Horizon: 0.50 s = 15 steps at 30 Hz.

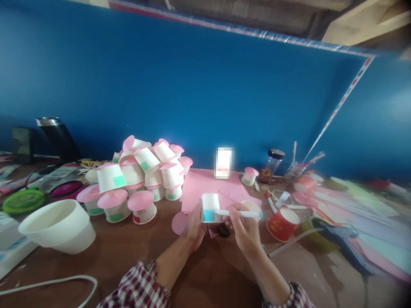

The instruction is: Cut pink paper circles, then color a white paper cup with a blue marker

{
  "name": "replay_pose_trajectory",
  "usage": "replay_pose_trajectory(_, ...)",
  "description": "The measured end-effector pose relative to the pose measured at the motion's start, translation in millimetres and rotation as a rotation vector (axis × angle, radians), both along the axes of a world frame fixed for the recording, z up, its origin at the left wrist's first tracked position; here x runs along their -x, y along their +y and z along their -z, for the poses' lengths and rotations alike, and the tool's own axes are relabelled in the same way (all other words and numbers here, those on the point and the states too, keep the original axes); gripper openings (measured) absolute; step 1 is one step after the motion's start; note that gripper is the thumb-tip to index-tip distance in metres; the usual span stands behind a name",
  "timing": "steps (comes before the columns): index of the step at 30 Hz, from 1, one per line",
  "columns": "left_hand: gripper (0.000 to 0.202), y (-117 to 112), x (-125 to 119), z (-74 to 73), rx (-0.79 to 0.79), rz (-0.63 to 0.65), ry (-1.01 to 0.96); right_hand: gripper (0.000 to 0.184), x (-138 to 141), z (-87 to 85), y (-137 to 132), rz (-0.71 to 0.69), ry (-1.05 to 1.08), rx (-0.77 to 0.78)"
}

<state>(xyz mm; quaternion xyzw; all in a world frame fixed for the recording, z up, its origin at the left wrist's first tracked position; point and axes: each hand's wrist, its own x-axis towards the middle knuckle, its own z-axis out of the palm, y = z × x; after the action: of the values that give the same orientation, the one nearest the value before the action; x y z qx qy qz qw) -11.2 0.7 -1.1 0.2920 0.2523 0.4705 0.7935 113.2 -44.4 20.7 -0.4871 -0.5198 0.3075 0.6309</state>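
My left hand (195, 229) grips a small white paper cup (210, 200) from its left side. Part of the cup's side is coloured light blue. In my right hand (245, 233) is a white marker pen (252, 214) with a light-blue end, held between thumb and fingers. The pen lies nearly level, its tip at or very close to the blue patch; exact contact is unclear. Beneath the hands are a pink paper disc (177, 224) and dark-handled scissors (223, 230), partly hidden. Pink paper sheets (199, 184) lie just behind the cup.
Left of my hands rises a pile of white cups with pink paper tops (138, 171). Nested white bowls (59, 226) stand at the near left. To the right are a red paper cup (282, 224), a glue gun (345, 246), a lidded jar (271, 166) and coloured paper. A blue wall (180, 85) stands behind.
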Motion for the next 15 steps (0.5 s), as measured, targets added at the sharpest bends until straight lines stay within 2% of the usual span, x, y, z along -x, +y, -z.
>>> replay_pose_trajectory(7,0.051,-1.4,-0.8,-2.5,-0.013,-0.052,0.019,0.03,1.7,-1.7,1.0,0.051,-0.015,-0.024)
replay_pose_trajectory(15,0.05,-1.7,-1.9,-3.8,0.01,-0.109,0.037,0.026,0.1,3.1,1.0,0.013,-0.08,-0.026)
